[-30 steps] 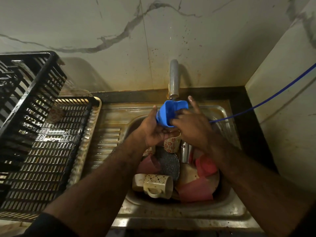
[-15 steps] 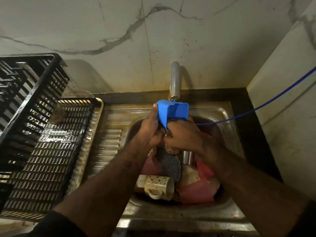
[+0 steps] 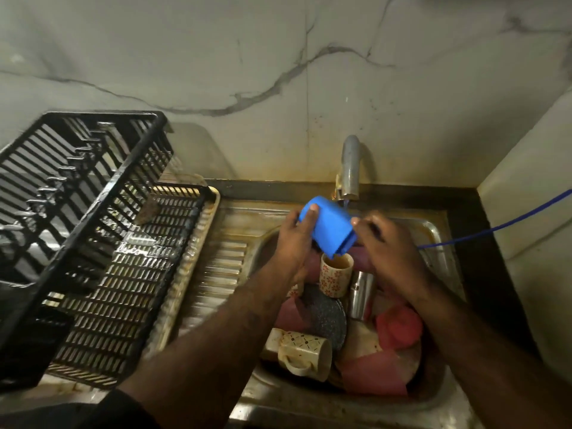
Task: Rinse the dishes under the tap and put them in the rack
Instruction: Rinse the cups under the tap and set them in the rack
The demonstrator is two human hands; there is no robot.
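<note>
A blue plastic cup (image 3: 329,226) is tipped mouth-down just below the grey tap (image 3: 350,168), over the steel sink (image 3: 433,230). My left hand (image 3: 294,243) grips its base end with fingers curled over it. Fingers of my right hand (image 3: 387,246) hold the cup's right side near the rim. The black slatted dish rack (image 3: 93,236) stands at the left on the drainboard. Under the cup stands a floral mug (image 3: 335,275) holding brownish water.
The sink holds a patterned cream mug (image 3: 305,356), a steel tumbler (image 3: 360,294), a speckled dark plate (image 3: 325,317), pink (image 3: 374,376) and red (image 3: 399,328) plastic pieces. A blue hose (image 3: 495,226) runs in from the right wall. A sponge (image 3: 148,209) sits in the rack.
The blue cup has been turned over from mouth-up to mouth-down and shifted slightly left under the tap. My right hand has moved from inside the cup to its outer side.
</note>
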